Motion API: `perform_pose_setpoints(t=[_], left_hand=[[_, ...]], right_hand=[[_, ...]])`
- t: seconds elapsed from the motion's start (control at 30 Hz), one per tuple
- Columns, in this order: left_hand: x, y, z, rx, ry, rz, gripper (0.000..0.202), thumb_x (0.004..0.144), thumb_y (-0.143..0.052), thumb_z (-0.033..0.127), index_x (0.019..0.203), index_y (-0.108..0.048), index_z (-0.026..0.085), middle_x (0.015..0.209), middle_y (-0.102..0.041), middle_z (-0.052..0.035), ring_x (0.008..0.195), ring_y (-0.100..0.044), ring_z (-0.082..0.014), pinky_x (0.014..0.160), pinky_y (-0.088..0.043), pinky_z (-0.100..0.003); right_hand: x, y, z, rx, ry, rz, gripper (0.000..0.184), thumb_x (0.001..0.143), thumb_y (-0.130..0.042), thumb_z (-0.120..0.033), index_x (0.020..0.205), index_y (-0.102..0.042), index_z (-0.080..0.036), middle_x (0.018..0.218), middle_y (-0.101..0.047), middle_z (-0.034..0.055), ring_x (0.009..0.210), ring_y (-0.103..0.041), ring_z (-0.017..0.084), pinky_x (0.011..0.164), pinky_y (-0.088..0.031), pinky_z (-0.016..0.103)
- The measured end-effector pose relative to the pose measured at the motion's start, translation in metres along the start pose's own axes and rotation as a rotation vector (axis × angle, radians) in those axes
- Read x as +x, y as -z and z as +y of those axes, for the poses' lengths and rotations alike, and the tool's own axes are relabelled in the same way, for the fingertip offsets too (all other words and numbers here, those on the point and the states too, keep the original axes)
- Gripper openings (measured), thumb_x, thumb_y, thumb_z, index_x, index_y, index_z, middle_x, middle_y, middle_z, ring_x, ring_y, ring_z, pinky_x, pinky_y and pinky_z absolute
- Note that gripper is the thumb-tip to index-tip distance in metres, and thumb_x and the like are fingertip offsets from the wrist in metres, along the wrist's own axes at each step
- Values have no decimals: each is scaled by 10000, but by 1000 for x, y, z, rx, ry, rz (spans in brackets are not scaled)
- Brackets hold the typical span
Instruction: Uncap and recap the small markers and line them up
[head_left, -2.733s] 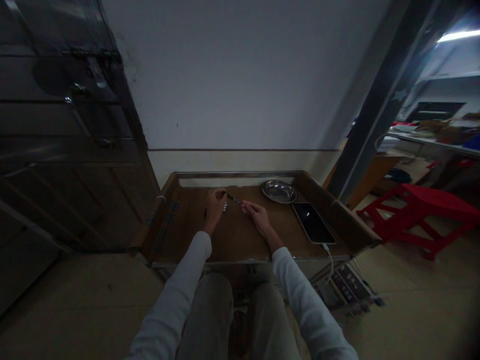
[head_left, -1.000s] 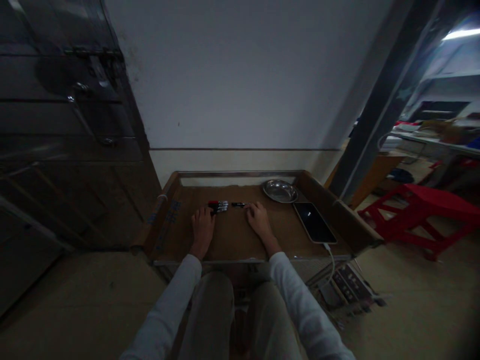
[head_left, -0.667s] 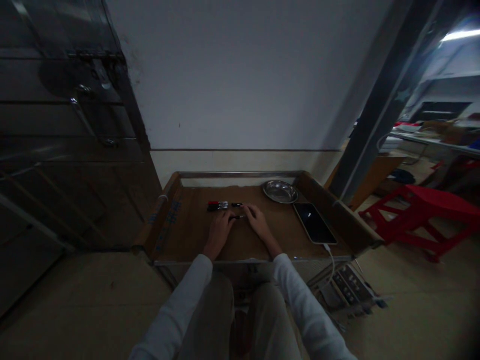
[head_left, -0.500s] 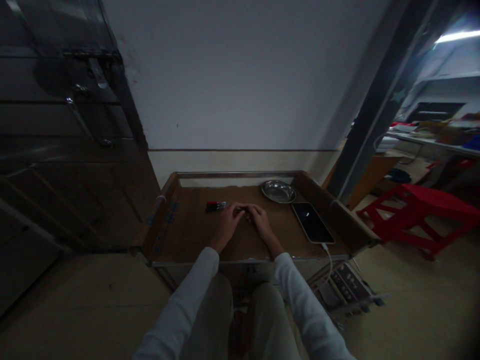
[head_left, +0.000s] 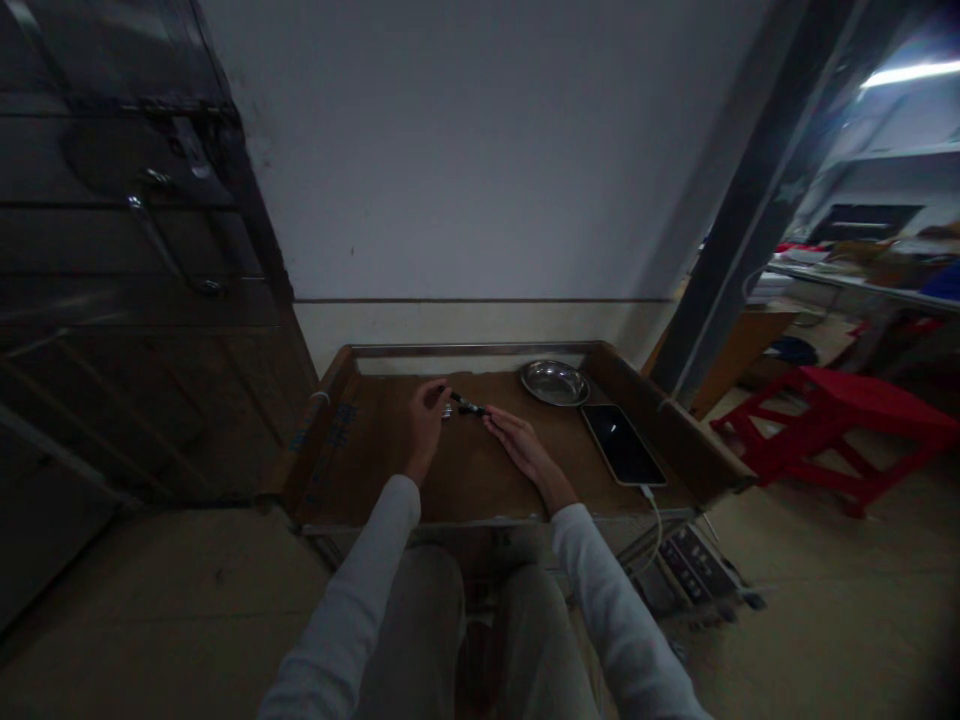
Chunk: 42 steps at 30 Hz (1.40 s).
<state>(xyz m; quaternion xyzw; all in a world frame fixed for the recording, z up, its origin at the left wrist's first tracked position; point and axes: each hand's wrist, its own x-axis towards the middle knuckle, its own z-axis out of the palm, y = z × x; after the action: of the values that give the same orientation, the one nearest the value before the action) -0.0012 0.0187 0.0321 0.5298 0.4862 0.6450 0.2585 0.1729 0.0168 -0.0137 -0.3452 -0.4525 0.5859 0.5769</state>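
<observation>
A dark marker pen [head_left: 466, 402] with pale print on its barrel is held between my two hands, above the brown table top. My left hand [head_left: 426, 410] pinches its left end, fingers curled. At the opposite end, the thumb and fingertips of my right hand [head_left: 519, 437] close on the tip, the other fingers fairly straight. Just beside my left fingers, a bit of other markers [head_left: 447, 411] shows on the table; the left hand hides most of them.
A round metal dish [head_left: 555, 383] lies at the table's back right. In front of it is a phone [head_left: 622, 445] with a white cable plugged in. Raised brown sides edge the table [head_left: 360, 470]. A red stool [head_left: 870, 430] stands on the floor to the right.
My hands have moved apart, the left one leftward over the markers lying on the table. The dark marker, mostly hidden in my fingers before, now shows stretched between both hands.
</observation>
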Motion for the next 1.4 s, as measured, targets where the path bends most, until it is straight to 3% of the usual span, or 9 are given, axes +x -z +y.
perform_pose_setpoints(t=[0.1,0.27,0.33,0.47,0.63,0.77,0.93,1.3,1.4], left_hand=[[-6,3,-13,79,22,-54,181,785,-599,255,932,-637,156,930,-677,-72,851,-634,-158,794,-498,-298],[-23,-6,-27,378,-84,-334,37,767,-620,180,801,-633,173,849,-664,-42,828,-618,-174,817,-473,-337],[-26,-11,-29,473,-152,-395,42,777,-600,150,805,-613,178,868,-644,-40,872,-597,-180,838,-460,-345],[-27,-16,-31,592,-213,-383,95,821,-517,122,869,-580,173,962,-592,-56,956,-555,-183,876,-440,-357],[-29,-10,-29,685,-276,-337,178,861,-434,125,959,-574,177,1065,-543,-78,1055,-509,-189,944,-399,-364],[-36,-2,-24,765,-363,-373,181,872,-455,192,1011,-570,176,1065,-545,-89,1055,-502,-215,924,-397,-384],[-37,-3,-26,831,-402,-480,104,855,-513,223,919,-588,188,1002,-565,-66,1012,-515,-213,908,-394,-378],[-31,-10,-26,991,-392,-358,101,870,-465,193,913,-552,164,978,-562,-92,941,-523,-220,840,-419,-356],[-35,-4,-21,1049,-301,-229,181,888,-397,192,956,-558,142,1001,-558,-127,941,-521,-239,828,-419,-377]], right_hand=[[1,0,0,-115,86,118,401,612,-734,-416,924,-675,-171,939,-699,64,861,-644,181,879,-497,371],[0,1,-3,-448,340,220,318,713,-646,-441,890,-649,-177,876,-697,64,838,-641,187,808,-498,347],[-1,-1,-3,-576,399,167,252,765,-598,-414,878,-650,-194,897,-692,57,857,-638,187,810,-490,339],[-2,-5,0,-894,482,-31,135,805,-577,-305,874,-670,-237,927,-684,36,927,-609,191,871,-450,359],[-4,-3,2,-1182,583,-158,211,789,-623,-258,998,-649,-266,1091,-632,44,1058,-526,212,924,-391,386],[-10,4,1,-1340,536,-28,219,794,-620,-333,990,-657,-244,1020,-621,78,956,-522,236,831,-404,375],[-8,7,2,-1445,478,-10,155,841,-552,-325,882,-675,-240,928,-615,64,897,-507,224,799,-375,342],[-10,-8,-8,-1589,378,95,176,876,-440,-212,945,-600,-188,964,-601,87,927,-499,210,787,-321,296],[-12,-8,-8,-1593,347,96,192,868,-438,-201,946,-612,-188,976,-588,90,930,-495,208,792,-319,298]])
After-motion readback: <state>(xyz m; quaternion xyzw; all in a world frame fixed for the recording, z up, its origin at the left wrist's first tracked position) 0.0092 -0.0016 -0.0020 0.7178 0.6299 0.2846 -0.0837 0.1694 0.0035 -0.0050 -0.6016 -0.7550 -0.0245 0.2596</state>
